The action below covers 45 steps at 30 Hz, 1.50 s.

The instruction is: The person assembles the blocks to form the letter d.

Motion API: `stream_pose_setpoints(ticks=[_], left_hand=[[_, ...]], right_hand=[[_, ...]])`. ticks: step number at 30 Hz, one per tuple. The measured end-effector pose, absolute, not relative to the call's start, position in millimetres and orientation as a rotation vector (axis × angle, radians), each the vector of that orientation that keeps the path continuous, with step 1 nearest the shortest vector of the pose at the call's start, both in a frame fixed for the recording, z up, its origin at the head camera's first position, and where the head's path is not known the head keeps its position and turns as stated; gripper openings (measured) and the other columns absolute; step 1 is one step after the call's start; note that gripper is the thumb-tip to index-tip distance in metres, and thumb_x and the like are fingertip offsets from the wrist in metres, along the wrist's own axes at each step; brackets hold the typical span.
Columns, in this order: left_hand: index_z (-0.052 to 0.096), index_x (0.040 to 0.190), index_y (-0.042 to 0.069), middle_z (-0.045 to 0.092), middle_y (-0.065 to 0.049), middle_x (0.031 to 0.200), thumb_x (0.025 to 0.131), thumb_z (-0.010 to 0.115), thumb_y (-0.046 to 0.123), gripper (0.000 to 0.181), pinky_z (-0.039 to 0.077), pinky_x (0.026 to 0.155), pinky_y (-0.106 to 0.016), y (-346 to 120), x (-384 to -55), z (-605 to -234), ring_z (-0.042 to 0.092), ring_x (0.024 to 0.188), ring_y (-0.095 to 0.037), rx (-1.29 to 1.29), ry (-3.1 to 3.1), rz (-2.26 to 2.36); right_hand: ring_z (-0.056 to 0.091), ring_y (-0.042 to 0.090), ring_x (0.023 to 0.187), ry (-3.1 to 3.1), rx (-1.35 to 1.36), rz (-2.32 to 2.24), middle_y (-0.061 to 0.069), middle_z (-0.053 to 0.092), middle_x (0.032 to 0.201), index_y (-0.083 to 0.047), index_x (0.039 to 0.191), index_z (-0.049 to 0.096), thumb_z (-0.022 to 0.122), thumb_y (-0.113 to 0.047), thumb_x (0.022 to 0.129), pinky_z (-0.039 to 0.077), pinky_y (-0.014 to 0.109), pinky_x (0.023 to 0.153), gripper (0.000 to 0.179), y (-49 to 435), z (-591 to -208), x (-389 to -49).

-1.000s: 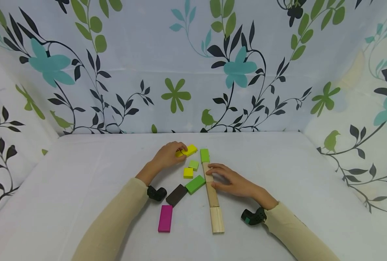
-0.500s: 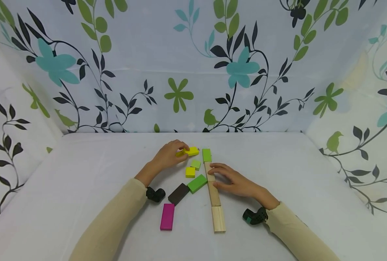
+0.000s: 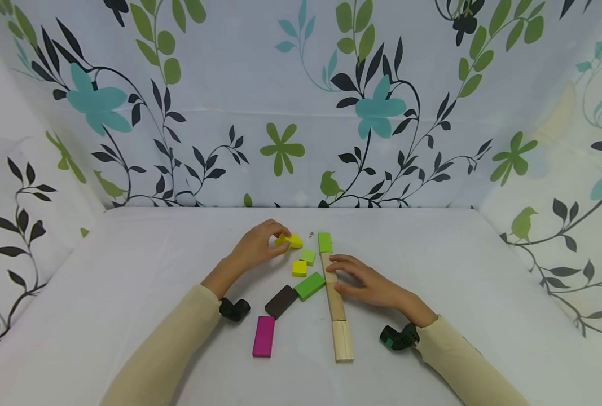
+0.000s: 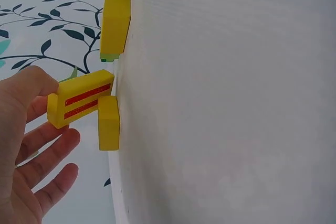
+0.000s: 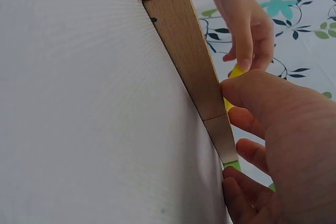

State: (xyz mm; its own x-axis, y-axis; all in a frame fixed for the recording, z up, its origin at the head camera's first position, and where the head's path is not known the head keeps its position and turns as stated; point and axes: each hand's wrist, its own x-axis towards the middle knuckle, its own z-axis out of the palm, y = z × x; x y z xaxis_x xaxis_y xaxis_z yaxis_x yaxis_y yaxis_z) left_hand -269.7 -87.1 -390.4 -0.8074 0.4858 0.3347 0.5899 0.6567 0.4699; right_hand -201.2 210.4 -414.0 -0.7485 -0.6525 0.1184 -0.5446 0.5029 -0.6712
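Note:
My left hand (image 3: 260,243) pinches a yellow block with red stripes (image 4: 84,95) between thumb and index finger, while the other fingers spread loosely. That block is tilted, one end right at a second yellow block (image 4: 108,124) on the table. Nearer me lie a light green block (image 3: 307,257) and a yellow square block (image 3: 299,268). Fingers of my right hand (image 3: 369,281), loosely bent, rest along a row of plain wooden blocks (image 3: 337,304). In the right wrist view, the thumb tip touches the edge of a wooden block (image 5: 184,51). A green block (image 3: 324,242) caps the row's far end.
A slanting line of blocks runs toward me from the wooden row: green (image 3: 310,286), dark brown (image 3: 281,301), then magenta (image 3: 263,336). The white table (image 3: 433,254) ends at a leaf-patterned cloth (image 3: 204,113) at the back and sides.
My left hand has drawn the yellow striped block left and turned it, away from small red marks on the table. My right hand stays at the wooden row. The head view has shifted slightly.

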Motion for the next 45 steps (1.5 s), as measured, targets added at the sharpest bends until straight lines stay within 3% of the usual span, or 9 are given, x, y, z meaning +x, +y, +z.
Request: stream_pose_setpoints(ticks=[21, 31, 38, 45], left_hand=[[0.067, 0.107, 0.003, 0.063, -0.007, 0.105, 0.087, 0.072, 0.013, 0.023, 0.054, 0.083, -0.036, -104.6, -238.2, -382.5, 0.061, 0.093, -0.020, -1.057, -2.744, -0.837], [0.067, 0.109, 0.005, 0.063, -0.005, 0.103, 0.086, 0.072, 0.013, 0.025, 0.054, 0.088, -0.035, -113.6, -227.2, -381.1, 0.061, 0.095, -0.021, -1.009, -2.891, -0.792], [0.063, 0.117, 0.006, 0.061, -0.003, 0.100, 0.086, 0.071, 0.012, 0.033, 0.052, 0.088, -0.037, -117.8, -226.6, -383.3, 0.058, 0.093, -0.019, -1.020, -3.001, -0.803], [0.059, 0.129, 0.012, 0.052, -0.007, 0.126, 0.085, 0.069, 0.013, 0.044, 0.051, 0.085, -0.031, -118.1, -231.5, -384.1, 0.056, 0.091, -0.015, -1.120, -2.992, -0.789]], right_hand=[[0.029, 0.032, 0.143, 2.607, -1.051, -1.088, 0.010, 0.036, 0.153, -0.014, 0.134, 0.055, 0.062, -0.023, 0.097, 0.026, 0.057, 0.113, 0.039, 211.9, -417.1, -202.6], [0.029, 0.033, 0.143, 2.595, -1.046, -1.100, 0.010, 0.036, 0.153, -0.014, 0.134, 0.054, 0.061, -0.023, 0.097, 0.026, 0.058, 0.113, 0.039, 212.5, -419.8, -204.2], [0.029, 0.033, 0.143, 2.601, -1.044, -1.094, 0.010, 0.036, 0.153, -0.014, 0.134, 0.055, 0.061, -0.023, 0.097, 0.026, 0.058, 0.112, 0.039, 213.5, -419.5, -204.8], [0.030, 0.034, 0.143, 2.599, -1.062, -1.088, 0.012, 0.036, 0.153, -0.014, 0.134, 0.054, 0.060, -0.025, 0.097, 0.026, 0.059, 0.112, 0.039, 212.6, -418.4, -205.0]])
